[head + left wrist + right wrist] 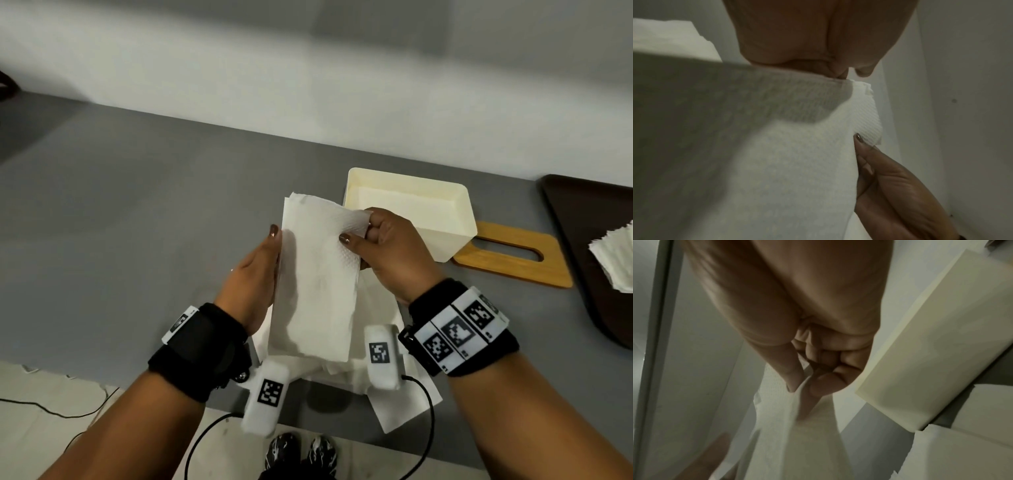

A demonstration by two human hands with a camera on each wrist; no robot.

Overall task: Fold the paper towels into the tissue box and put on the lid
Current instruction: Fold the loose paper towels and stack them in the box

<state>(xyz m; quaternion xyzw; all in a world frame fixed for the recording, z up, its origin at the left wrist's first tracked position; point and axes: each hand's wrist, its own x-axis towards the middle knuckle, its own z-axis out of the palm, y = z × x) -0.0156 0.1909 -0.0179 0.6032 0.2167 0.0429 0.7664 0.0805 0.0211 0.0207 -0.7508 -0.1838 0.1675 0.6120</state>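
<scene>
I hold a folded white paper towel (315,281) upright above the grey table, between both hands. My left hand (274,253) grips its left edge, thumb in front, fingers hidden behind the sheet. My right hand (359,233) pinches the top right corner between thumb and forefinger, as the right wrist view shows (803,386). The open cream tissue box (442,240) stands just behind my right hand. Its wooden lid (510,253), with a slot, lies flat to the right of the box. In the left wrist view the towel (756,146) covers most of the picture.
More unfolded paper towels (394,394) lie on the table under my wrists, near the front edge. A dark tray (582,240) at the far right carries a stack of paper towels (613,260). A pale wall runs along the back of the grey table (137,222).
</scene>
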